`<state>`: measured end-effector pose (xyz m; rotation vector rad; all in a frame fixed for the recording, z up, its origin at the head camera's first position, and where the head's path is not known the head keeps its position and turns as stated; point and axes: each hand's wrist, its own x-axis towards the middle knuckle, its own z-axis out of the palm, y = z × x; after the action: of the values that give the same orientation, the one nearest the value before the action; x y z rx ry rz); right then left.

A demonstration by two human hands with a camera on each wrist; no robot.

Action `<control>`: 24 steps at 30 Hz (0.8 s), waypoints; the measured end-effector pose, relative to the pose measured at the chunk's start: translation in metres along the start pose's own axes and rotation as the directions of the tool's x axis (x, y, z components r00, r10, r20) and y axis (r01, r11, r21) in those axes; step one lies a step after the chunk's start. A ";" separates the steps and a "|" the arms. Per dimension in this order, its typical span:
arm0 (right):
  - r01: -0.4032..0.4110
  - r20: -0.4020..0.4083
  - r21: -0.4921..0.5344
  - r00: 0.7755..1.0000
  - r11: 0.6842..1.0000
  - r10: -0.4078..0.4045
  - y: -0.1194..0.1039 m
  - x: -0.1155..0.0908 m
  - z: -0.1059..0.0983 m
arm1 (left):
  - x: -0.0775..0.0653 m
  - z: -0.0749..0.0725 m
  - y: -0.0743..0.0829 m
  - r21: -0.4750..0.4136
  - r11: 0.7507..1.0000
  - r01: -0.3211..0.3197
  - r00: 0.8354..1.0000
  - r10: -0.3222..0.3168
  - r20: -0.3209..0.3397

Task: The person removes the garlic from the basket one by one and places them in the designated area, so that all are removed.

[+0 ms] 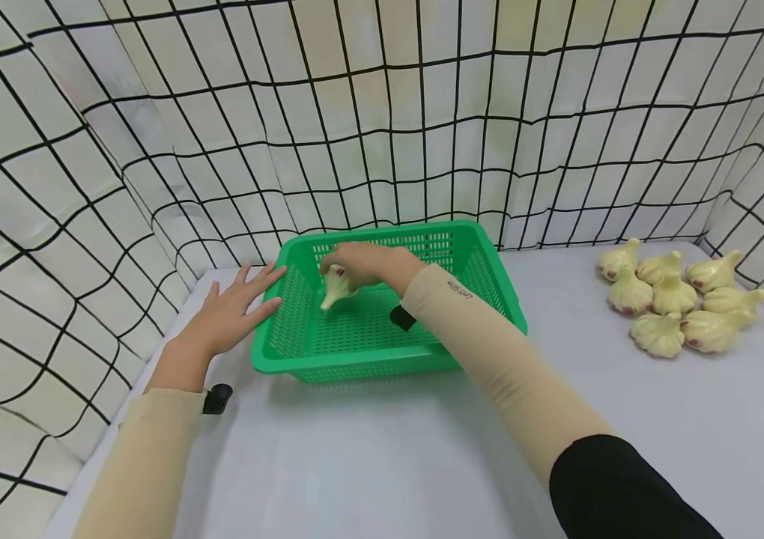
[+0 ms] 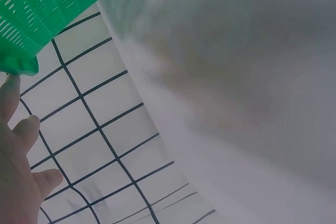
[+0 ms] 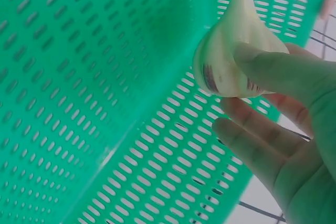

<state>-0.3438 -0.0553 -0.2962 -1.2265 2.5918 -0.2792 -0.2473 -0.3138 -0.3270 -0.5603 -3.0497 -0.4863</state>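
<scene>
A green perforated plastic basket (image 1: 368, 365) stands on the white table near the back net. Inside it, toward the left end, my right hand (image 1: 371, 266) holds a garlic bulb (image 1: 338, 287), its stem pointing down toward the basket floor in the head view. The right wrist view shows thumb and fingers pinching the garlic bulb (image 3: 236, 51) by its rounded base. My left hand (image 1: 230, 311) has its fingers spread, with fingertips against the basket's left rim. In the left wrist view, the left hand (image 2: 16, 166) lies beside the basket's green edge (image 2: 21, 64).
Several garlic bulbs (image 1: 672, 292) lie in a cluster on the table at the right. Black netting (image 1: 389, 131) over white panels encloses the back and both sides. White table surface (image 1: 355, 464) extends in front of the basket.
</scene>
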 end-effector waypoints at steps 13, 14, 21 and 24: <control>0.021 -0.080 0.042 0.997 0.999 -0.017 -0.003 -0.036 -0.023 | -0.001 -0.003 -0.002 0.016 1.000 0.004 1.000 -0.004 0.003; 0.027 -0.086 0.042 0.996 0.999 -0.023 -0.003 -0.039 -0.024 | -0.001 -0.002 -0.002 0.013 1.000 0.004 1.000 -0.004 0.001; 0.085 -0.169 0.075 0.983 0.994 -0.072 0.001 -0.065 -0.030 | 0.000 -0.002 0.002 0.015 1.000 0.006 1.000 -0.006 0.007; 0.131 -0.232 0.072 0.966 0.989 -0.111 0.002 -0.079 -0.032 | 0.000 -0.001 0.002 0.014 1.000 0.003 1.000 -0.003 0.010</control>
<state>-0.3070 0.0092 -0.2544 -1.3975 2.6630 -0.5826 -0.2468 -0.3121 -0.3250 -0.5588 -3.0613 -0.4633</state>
